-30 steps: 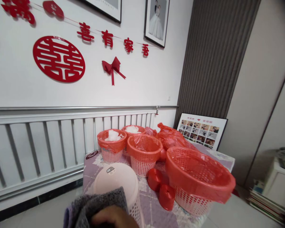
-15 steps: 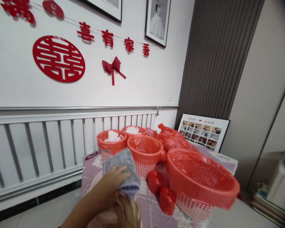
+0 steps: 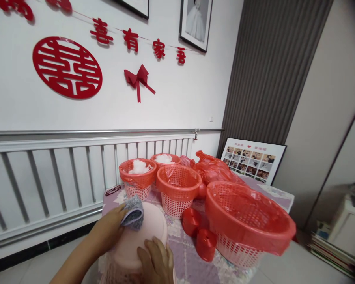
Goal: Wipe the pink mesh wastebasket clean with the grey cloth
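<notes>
The folded grey cloth with a lilac hem (image 3: 134, 215) looks soft, rough-textured and matt, its surface flecked and fuzzy like towelling. The pale pink round container (image 3: 150, 228) is plastic — smooth, with a faint sheen on its top. The large oval pink lattice basket (image 3: 238, 248) is moulded plastic too, lined with thin, wrinkled, glossy red plastic film (image 3: 248, 219). The two red cylindrical rolls (image 3: 206, 245) look like shiny plastic ribbon. The purple-and-white floral tablecloth (image 3: 191, 264) reads as matt fabric; the long white slatted radiator (image 3: 78, 152) looks like smooth painted metal — satin in finish.
</notes>
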`<move>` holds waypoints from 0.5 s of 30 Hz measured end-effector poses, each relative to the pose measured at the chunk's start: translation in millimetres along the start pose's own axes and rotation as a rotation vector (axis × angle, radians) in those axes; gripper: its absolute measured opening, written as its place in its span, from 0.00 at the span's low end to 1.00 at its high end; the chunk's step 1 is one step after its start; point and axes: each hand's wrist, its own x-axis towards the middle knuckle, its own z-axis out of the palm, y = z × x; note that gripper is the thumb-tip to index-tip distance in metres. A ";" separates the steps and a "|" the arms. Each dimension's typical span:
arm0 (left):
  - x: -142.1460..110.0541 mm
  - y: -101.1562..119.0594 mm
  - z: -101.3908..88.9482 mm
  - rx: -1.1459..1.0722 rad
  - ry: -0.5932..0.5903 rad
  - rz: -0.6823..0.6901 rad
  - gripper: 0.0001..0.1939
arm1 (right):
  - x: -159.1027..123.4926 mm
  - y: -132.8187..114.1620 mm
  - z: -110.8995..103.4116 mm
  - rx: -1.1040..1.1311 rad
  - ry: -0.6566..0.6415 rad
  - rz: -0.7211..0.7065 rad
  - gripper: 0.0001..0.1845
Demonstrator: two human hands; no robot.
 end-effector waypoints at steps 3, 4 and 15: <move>-40.4 -4.4 7.9 -0.071 0.104 -0.118 0.27 | -5.9 1.9 9.7 0.005 0.003 0.017 0.22; -52.9 -3.4 14.0 -0.069 0.102 -0.158 0.28 | -9.3 3.9 14.3 0.008 0.003 0.025 0.23; -66.1 -10.3 38.4 -0.400 0.254 -0.207 0.27 | -23.9 31.5 29.3 0.032 -0.003 -0.068 0.23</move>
